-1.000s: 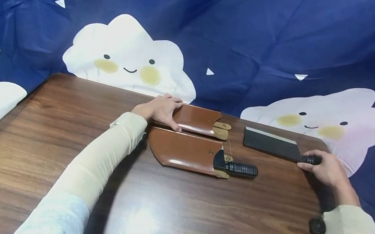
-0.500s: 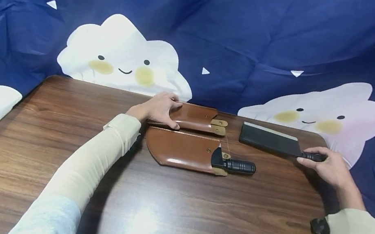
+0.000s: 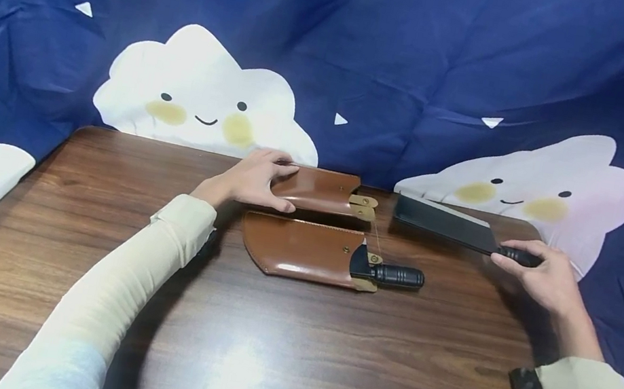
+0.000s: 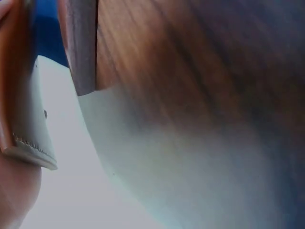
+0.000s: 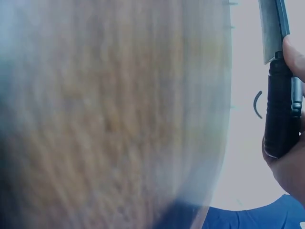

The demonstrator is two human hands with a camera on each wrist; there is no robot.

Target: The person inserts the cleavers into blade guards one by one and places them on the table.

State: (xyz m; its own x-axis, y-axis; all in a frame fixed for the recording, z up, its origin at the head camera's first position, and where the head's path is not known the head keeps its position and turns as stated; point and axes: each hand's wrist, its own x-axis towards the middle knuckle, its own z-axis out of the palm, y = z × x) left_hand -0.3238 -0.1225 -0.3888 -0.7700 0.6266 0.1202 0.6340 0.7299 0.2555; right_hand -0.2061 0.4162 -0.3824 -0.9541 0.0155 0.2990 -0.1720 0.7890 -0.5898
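Note:
A brown leather knife sheath [image 3: 317, 190] at the back of the table is gripped at its closed end by my left hand [image 3: 255, 178], thumb along the near edge. Its mouth, with two tan snap straps, points right. My right hand [image 3: 547, 272] pinches the black handle [image 5: 280, 112] of a cleaver [image 3: 443, 223]. The dark blade with its pale edge points left toward the sheath's mouth, apart from it and tilted, raised over the table. In front lies a second brown sheath [image 3: 302, 251] with a black-handled knife [image 3: 397, 276] inside.
The wooden table [image 3: 322, 354] has a rounded back edge. Close behind it hangs a blue cloth [image 3: 398, 50] printed with white clouds. A fine thread runs between the straps of the two sheaths.
The right hand has raised the cleaver, its blade now tilted and slightly further left. My left hand and the back sheath have moved slightly away from the front sheath. The front sheath stays put.

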